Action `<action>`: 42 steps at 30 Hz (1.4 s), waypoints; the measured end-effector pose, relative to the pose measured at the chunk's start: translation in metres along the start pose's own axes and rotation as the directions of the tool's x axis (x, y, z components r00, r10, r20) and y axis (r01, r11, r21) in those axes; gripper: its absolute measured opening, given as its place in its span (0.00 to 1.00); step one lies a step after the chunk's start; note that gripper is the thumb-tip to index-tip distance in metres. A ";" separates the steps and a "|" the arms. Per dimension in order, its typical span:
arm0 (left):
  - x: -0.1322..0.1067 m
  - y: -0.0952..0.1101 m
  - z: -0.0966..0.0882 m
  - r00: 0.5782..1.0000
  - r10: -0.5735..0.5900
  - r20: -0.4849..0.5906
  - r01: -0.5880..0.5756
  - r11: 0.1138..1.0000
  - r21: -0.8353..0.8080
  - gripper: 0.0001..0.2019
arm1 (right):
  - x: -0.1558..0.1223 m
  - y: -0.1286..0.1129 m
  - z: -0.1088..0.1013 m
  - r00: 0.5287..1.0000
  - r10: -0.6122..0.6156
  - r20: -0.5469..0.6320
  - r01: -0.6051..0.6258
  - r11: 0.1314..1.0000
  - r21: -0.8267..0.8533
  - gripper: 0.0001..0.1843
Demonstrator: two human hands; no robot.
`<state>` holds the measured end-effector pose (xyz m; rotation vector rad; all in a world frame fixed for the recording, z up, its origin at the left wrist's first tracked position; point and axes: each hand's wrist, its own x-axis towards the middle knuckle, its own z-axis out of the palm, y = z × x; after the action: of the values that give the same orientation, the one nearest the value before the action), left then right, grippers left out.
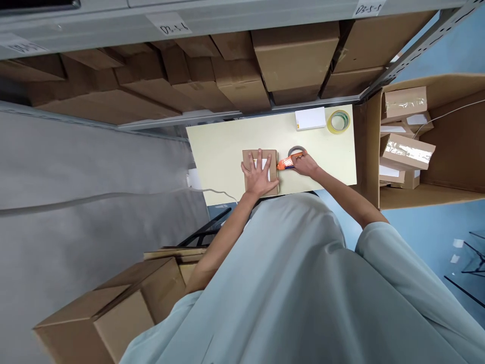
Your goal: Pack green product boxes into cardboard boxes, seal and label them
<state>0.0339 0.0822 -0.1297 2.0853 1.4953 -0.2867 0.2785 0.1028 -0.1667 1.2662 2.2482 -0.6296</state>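
Shirt (pixel 303 283); left fingers (pixel 259 157) flat on box (pixel 248 156), right fingers (pixel 302 161) round tool (pixel 285 163)

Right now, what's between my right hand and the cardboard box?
The orange tape dispenser, held by the right hand, reaches the cardboard box; head view.

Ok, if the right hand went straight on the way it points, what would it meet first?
Probably the cardboard box: the orange tape dispenser in the right hand points at its side, apparently touching it. Beyond lies the left hand, flat on top.
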 end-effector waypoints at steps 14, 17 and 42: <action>-0.016 0.030 0.026 0.930 -0.348 -0.121 0.339 0.936 -0.092 0.59 | -0.024 -0.030 0.030 0.990 0.134 -0.050 -0.128 0.985 0.114 0.32; -0.023 0.018 0.023 0.959 -0.271 -0.084 0.267 0.962 -0.058 0.59 | -0.030 -0.017 0.033 0.997 0.046 -0.059 -0.044 0.999 0.031 0.30; -0.026 0.005 0.026 0.969 -0.234 -0.085 0.231 0.972 -0.041 0.54 | -0.018 -0.051 0.019 0.994 0.092 -0.058 -0.085 0.990 0.115 0.27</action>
<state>0.0331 0.0458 -0.1370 1.9221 1.7902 -0.2584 0.2460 0.0556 -0.1625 1.4514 2.2195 -0.7010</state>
